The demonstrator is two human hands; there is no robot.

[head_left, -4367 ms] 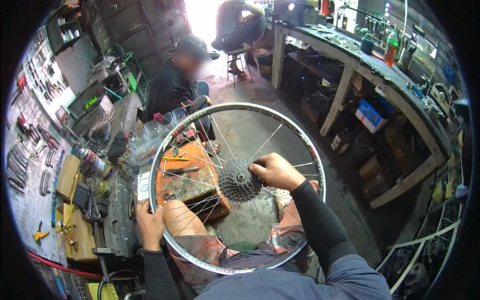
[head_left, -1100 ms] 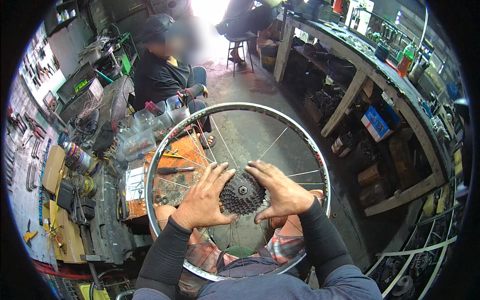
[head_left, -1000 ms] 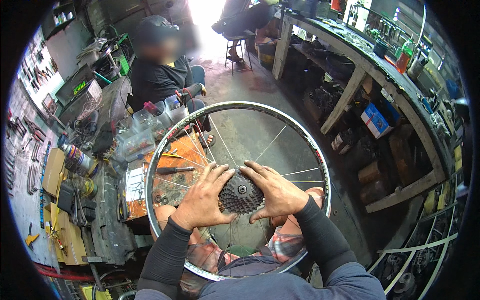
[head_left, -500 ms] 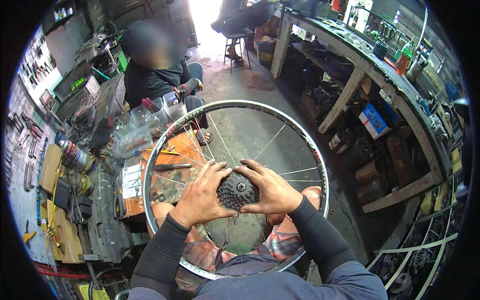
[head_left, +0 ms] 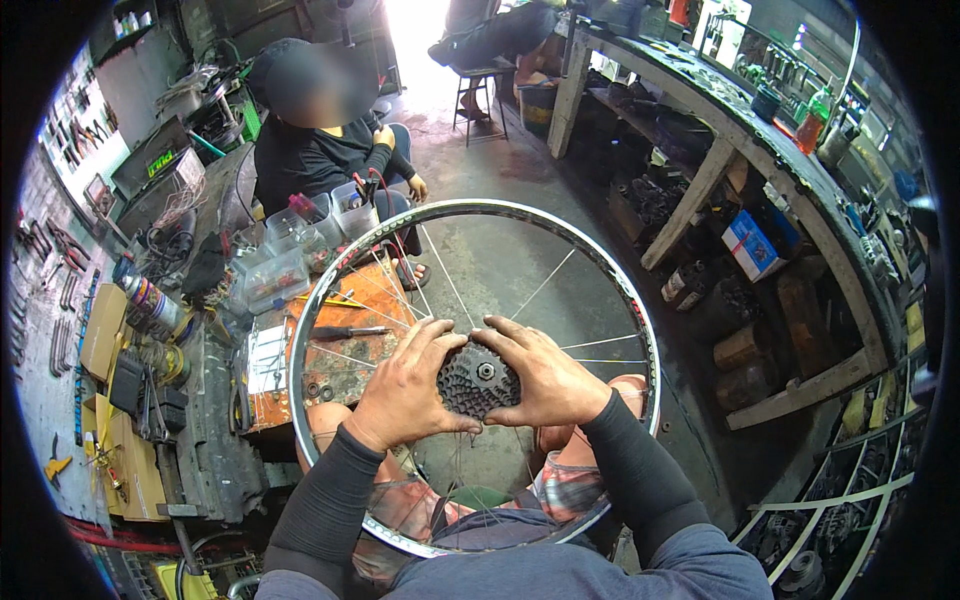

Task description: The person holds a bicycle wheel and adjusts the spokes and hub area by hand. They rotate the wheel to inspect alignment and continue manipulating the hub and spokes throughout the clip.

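A bicycle wheel (head_left: 652, 330) with a silver rim lies across my lap, its hub side facing up. At its middle sits a dark, greasy cassette of sprockets (head_left: 478, 388), with an axle nut showing at the centre. My left hand (head_left: 408, 388) curves round the cassette's left side, fingers at the top edge and thumb at the lower edge. On the opposite side my right hand (head_left: 549, 378) wraps it the same way. Both palms face inward, and the sprockets lie between them. Spokes run out from behind my fingers to the rim.
An orange work surface (head_left: 370, 295) at left carries a screwdriver (head_left: 348, 332) and small rings. Clear plastic boxes (head_left: 275, 280) stand beyond it, near a seated person (head_left: 320, 165). A long workbench (head_left: 720, 125) runs along the right, with a blue box (head_left: 757, 245) underneath.
My hands stay round the cassette with hardly any movement. The seated person has raised a hand toward the chest. The whole view has shifted slightly.
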